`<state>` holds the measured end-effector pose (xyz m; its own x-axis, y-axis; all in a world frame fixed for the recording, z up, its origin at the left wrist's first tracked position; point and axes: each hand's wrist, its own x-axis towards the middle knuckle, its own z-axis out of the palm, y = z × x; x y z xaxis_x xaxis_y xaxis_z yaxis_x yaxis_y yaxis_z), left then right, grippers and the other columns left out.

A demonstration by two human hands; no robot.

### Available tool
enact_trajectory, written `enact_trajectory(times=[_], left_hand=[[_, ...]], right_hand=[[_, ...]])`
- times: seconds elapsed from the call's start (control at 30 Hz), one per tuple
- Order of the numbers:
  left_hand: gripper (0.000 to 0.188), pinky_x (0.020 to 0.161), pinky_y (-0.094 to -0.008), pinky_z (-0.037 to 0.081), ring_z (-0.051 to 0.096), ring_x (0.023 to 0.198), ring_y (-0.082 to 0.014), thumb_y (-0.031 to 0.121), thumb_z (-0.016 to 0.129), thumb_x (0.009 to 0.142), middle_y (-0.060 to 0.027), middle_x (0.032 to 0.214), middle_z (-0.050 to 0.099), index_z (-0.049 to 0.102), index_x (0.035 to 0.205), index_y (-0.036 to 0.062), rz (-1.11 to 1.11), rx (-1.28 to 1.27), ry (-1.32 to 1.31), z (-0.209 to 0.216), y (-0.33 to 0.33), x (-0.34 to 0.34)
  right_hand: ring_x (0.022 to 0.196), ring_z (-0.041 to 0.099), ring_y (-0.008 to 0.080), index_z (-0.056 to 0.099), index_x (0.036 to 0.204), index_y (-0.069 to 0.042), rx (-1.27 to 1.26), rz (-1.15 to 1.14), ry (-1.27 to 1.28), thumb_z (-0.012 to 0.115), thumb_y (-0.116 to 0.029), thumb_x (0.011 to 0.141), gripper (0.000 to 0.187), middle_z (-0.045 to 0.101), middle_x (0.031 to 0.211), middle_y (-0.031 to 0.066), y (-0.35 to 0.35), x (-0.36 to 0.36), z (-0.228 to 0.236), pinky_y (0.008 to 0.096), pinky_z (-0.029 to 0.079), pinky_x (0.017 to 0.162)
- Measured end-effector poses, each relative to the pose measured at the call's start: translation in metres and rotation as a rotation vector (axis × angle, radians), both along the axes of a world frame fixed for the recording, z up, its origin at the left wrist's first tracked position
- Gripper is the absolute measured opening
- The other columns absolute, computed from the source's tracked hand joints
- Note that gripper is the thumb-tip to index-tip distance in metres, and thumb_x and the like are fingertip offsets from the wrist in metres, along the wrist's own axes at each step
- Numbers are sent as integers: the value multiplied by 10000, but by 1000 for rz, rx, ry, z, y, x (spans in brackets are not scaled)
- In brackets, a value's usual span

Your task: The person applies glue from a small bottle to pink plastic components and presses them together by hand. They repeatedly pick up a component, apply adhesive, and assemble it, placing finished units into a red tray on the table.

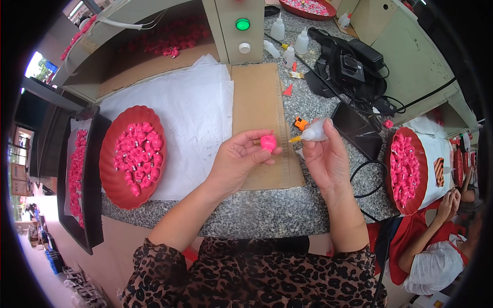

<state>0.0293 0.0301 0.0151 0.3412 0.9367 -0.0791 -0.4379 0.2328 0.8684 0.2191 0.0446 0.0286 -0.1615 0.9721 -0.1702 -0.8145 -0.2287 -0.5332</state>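
Between the thumb and fingers of my left hand (241, 154) is a small pink plastic piece (268, 143), held up over the brown cardboard sheet (257, 102). My right hand (328, 159) grips a small translucent squeeze bottle (315, 131). Its yellow tip (295, 139) points left toward the pink piece, with a gap between them. An orange plastic object (301, 123) lies just behind the bottle. To the left of my hands, a red scalloped bowl (109, 169) full of similar pink pieces (137, 154) rests partly on white paper (200, 128).
A black tray (92, 220) with pink pieces stands at far left. Several white bottles (278, 28), black cabled devices (352, 64) and a dark flat device (357, 128) lie behind and right. Another red bowl (422, 190) sits at right, near another person (436, 262). A machine opening (154, 61) is behind.
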Motion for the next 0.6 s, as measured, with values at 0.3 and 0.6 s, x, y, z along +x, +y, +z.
enact_trajectory(times=[0.3, 0.6], left_hand=[[299, 705, -267, 514, 606, 881, -208, 42, 560, 822, -128, 1007, 584, 496, 1108, -18, 44, 85, 114, -5, 3, -9], [255, 714, -273, 516, 618, 818, -193, 25, 544, 831, -114, 927, 598, 495, 1070, -52, 74, 126, 175, -9, 3, -11]], right_hand=[[619, 540, 101, 488, 959, -42, 22, -7, -136, 506, -232, 880, 207, 569, 787, 54, -5, -9, 2, 229, 437, 541], [635, 546, 124, 478, 977, -36, 123, -60, -254, 523, -229, 869, 225, 566, 802, 69, -11, -15, 6, 251, 441, 553]])
